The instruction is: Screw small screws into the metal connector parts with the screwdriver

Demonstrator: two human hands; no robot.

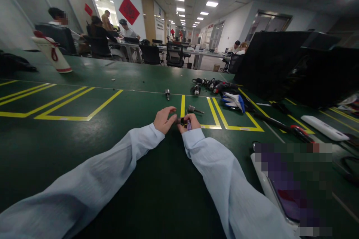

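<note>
My left hand (pixel 165 119) is just left of a small dark round part (pixel 182 121), its thumb and forefinger apart. The thumb tip comes close to that part; whether it touches cannot be made out. In the fingers of my right hand (pixel 194 122) is a slim tool with a purple handle (pixel 189 124), which looks like a small screwdriver. The dark part sits against the same hand's fingertips, partly hidden. Just beyond lies a metal cylindrical piece with a thin shaft (pixel 195 109). Another short metal piece (pixel 167 94) stands farther off.
Yellow tape (pixel 63 118) marks the green table (pixel 134 213). Cables and metal parts (pixel 206 84) lie near blue-white gloves (pixel 233 101). At right are a red-black tool (pixel 301 133), a white bar (pixel 324 127), a phone (pixel 288 198) and monitors (pixel 275 59). A cup (pixel 54 54) stands left.
</note>
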